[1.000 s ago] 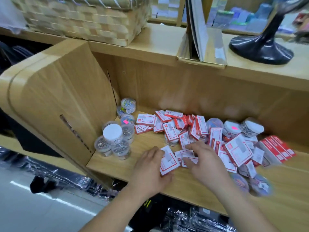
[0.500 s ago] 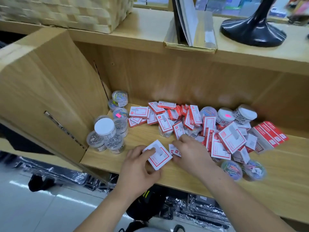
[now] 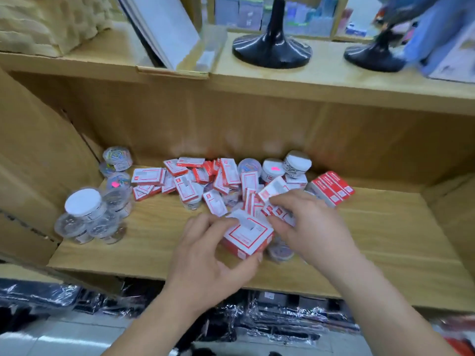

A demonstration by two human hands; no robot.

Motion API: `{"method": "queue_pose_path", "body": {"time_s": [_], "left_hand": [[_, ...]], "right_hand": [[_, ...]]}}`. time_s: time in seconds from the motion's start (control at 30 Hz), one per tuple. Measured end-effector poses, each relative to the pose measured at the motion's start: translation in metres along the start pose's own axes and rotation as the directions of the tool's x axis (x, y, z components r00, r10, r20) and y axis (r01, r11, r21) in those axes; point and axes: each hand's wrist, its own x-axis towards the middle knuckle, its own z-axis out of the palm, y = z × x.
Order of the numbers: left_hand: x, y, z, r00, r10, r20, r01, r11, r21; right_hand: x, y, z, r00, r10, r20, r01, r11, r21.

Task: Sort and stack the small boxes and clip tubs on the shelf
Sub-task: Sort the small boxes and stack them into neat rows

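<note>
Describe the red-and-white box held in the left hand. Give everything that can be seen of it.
The box is a flat, cardboard-looking carton: white top with a thin red border line and a small notch near its far edge, red sides with small white marks. It is held tilted over the front of the wooden shelf. The left hand pinches it, fingers on its far-left edge, thumb under the near corner. Its print is too blurred to read.
</note>
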Motion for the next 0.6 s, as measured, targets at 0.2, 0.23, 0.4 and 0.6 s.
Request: {"method": "queue_pose_path", "body": {"time_s": [0.2,0.23,0.4,0.6], "left_hand": [[-0.011,0.086,0.12,0.969,0.189,0.156,-0.175,0.979,-0.102],[-0.016,0.095,0.141,0.957,0.22,0.188,-0.206,0.974,-0.09],[-0.039,0.116,0.219,0.899,0.207,0.386,-0.246,0.968,0.055],[-0.013,0.129,0.267,0.892,0.09,0.444,-0.207,0.952,0.223]], "right_hand": [[-0.05,0.132,-0.044,0.961,0.274,0.023,-0.271,0.957,-0.104],[-0.054,0.152,-0.045,0.95,0.309,0.029,-0.304,0.945,-0.118],[-0.057,0.234,-0.03,0.904,0.419,0.089,-0.412,0.907,-0.083],[-0.036,0.304,-0.022,0.879,0.475,0.04,-0.47,0.877,-0.1]]}}
